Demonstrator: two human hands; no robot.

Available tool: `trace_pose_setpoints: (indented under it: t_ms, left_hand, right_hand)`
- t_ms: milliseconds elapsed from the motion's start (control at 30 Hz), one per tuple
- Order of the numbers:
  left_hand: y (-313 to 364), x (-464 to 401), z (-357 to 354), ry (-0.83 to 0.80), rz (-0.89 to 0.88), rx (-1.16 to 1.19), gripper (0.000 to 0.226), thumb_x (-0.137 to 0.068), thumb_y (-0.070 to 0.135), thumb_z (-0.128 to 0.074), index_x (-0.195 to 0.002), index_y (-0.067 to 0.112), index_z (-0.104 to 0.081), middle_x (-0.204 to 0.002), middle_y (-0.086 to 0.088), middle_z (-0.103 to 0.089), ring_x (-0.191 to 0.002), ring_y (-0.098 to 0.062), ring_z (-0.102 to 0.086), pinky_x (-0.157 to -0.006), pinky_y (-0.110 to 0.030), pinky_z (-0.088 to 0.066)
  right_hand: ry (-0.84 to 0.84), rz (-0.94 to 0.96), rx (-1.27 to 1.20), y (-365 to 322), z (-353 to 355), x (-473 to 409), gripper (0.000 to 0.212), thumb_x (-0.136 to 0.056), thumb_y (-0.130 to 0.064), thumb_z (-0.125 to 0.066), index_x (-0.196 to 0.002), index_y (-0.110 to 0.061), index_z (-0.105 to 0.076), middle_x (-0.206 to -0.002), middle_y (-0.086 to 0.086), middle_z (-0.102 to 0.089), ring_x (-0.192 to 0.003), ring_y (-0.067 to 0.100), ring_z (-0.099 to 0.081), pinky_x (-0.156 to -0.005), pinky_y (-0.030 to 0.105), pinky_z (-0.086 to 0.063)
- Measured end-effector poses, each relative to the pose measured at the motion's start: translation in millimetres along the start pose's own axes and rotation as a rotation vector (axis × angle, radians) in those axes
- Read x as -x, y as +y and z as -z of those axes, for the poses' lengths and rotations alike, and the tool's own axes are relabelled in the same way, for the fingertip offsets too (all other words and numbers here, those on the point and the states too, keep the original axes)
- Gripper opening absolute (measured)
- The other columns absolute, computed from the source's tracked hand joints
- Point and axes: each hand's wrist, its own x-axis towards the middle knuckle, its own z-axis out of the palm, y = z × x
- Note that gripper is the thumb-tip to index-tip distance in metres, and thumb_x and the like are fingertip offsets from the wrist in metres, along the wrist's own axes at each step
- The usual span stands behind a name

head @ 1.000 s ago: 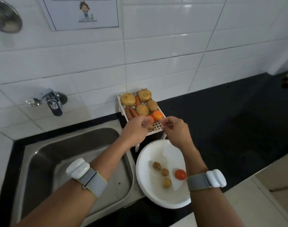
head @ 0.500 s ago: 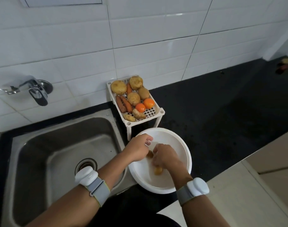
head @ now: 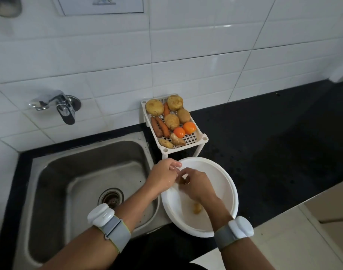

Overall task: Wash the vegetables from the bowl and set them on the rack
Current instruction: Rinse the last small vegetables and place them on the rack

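Round white plastic bowl [head: 223, 191] at black worktop [head: 274, 143] front edge; right hand [head: 196, 185] inside, pinching small brown vegetable [head: 183, 181]; left hand [head: 163, 177] over rim, grip indiscernible. White slatted rack [head: 192, 139] behind, loaded. No legible writing.

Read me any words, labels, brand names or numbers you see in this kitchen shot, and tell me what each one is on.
No text can be read here.
Poster on the tiled wall: only its bottom edge shows, with part of a drawing; no words visible.
White wrist devices: no marking visible.
Bowl, rack, tap: no labels seen.
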Motion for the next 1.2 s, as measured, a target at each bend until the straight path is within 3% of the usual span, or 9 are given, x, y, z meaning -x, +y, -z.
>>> trace_pose_setpoints:
  t_ms: [133, 300, 400, 500, 600, 700, 800, 900, 1200]
  left_hand:
    - [0.7, 9.6, 14.0, 0.214, 0.079, 0.331, 0.018, -0.095, 0.028, -0.056, -0.098, 0.025, -0.073, -0.094, 0.002, -0.073, -0.091, -0.019, -0.068, -0.087, -0.043, -0.059]
    - [9.3, 21.6, 47.4, 0.040, 0.317, 1.096, 0.049, -0.106, 0.046, -0.040, -0.114, 0.010, -0.071, -0.104, -0.014, -0.077, -0.098, -0.029, -0.072, -0.082, -0.048, -0.058]
    - [-3.7, 22.0, 76.5, 0.045, 0.329, 1.367, 0.042, -0.104, 0.038, -0.043, -0.101, 0.005, -0.070, -0.084, -0.016, -0.074, -0.068, -0.025, -0.072, -0.064, -0.038, -0.056]
    - [-16.3, 21.3, 96.9, 0.125, 0.362, 1.407, 0.015, -0.089, 0.009, -0.049, -0.092, 0.004, -0.063, -0.086, -0.013, -0.059, -0.064, -0.018, -0.057, -0.048, -0.024, -0.049]
    - [-31.2, 19.1, 124.9, 0.259, 0.339, 1.495, 0.028, -0.089, -0.015, -0.038, -0.103, -0.003, -0.059, -0.102, -0.022, -0.053, -0.077, -0.022, -0.058, -0.058, -0.027, -0.059]
    - [-41.0, 23.1, 147.8, 0.330, 0.331, 1.500, 0.012, -0.101, -0.006, -0.050, -0.106, -0.004, -0.060, -0.088, -0.017, -0.056, -0.076, -0.020, -0.059, -0.064, -0.028, -0.059]
    - [-59.7, 28.9, 172.5, 0.347, 0.336, 1.392, 0.020, -0.103, 0.025, -0.060, -0.095, 0.007, -0.066, -0.066, -0.004, -0.054, -0.045, -0.009, -0.047, -0.034, -0.018, -0.037]
    - [-70.9, 31.6, 189.1, 0.370, 0.359, 1.324, 0.034, -0.101, 0.041, -0.058, -0.080, 0.015, -0.065, -0.053, 0.002, -0.045, -0.037, -0.010, -0.031, -0.031, -0.020, -0.020]
    - [-74.2, 32.5, 229.8, 0.330, 0.352, 1.527, 0.017, -0.085, 0.022, -0.062, -0.071, 0.013, -0.063, -0.059, -0.004, -0.050, -0.052, -0.016, -0.046, -0.049, -0.024, -0.043]
  right_hand:
    - [0.011, 0.037, -0.186, -29.0, 27.4, 7.6, 0.025, -0.083, -0.031, -0.082, -0.103, -0.038, -0.069, -0.089, -0.009, -0.071, -0.078, 0.014, -0.072, -0.070, 0.034, -0.062]
    - [-0.074, 0.211, -0.373, -90.4, 38.3, 10.4, 0.018, -0.097, -0.035, -0.071, -0.115, -0.034, -0.074, -0.095, -0.009, -0.076, -0.078, 0.008, -0.075, -0.066, 0.023, -0.062]
    - [-0.062, 0.274, -0.471, -127.9, 30.9, 7.9, 0.016, -0.106, -0.026, -0.060, -0.110, -0.029, -0.075, -0.091, -0.006, -0.077, -0.080, 0.009, -0.076, -0.070, 0.026, -0.064]
    - [-0.016, 0.320, -0.528, -149.5, 23.6, 0.2, 0.015, -0.106, -0.021, -0.058, -0.108, -0.026, -0.073, -0.085, -0.004, -0.076, -0.075, 0.012, -0.075, -0.063, 0.025, -0.060]
    - [-0.035, 0.374, -0.491, -185.5, 11.8, -16.3, 0.012, -0.104, -0.021, -0.062, -0.108, -0.026, -0.072, -0.086, -0.001, -0.075, -0.075, 0.015, -0.075, -0.066, 0.031, -0.063]
    - [-0.034, 0.438, -0.452, -226.8, -1.1, -36.4, 0.014, -0.103, -0.024, -0.064, -0.113, -0.029, -0.072, -0.094, -0.006, -0.073, -0.076, 0.012, -0.073, -0.067, 0.032, -0.064]
    - [-0.086, 0.482, -0.517, -274.9, -19.7, -57.7, 0.020, -0.105, -0.026, -0.062, -0.123, -0.031, -0.069, -0.110, -0.009, -0.069, -0.072, 0.012, -0.072, -0.063, 0.032, -0.062]
    - [-0.100, 0.473, -0.580, -314.6, -35.4, -77.4, 0.032, -0.107, -0.028, -0.058, -0.139, -0.028, -0.061, -0.129, -0.013, -0.063, -0.069, 0.014, -0.071, -0.061, 0.030, -0.060]
    - [-0.124, 0.362, -0.544, -368.6, -70.7, -109.9, 0.026, -0.104, -0.022, -0.051, -0.110, -0.023, -0.076, -0.106, 0.003, -0.076, -0.065, 0.012, -0.069, -0.060, 0.029, -0.060]
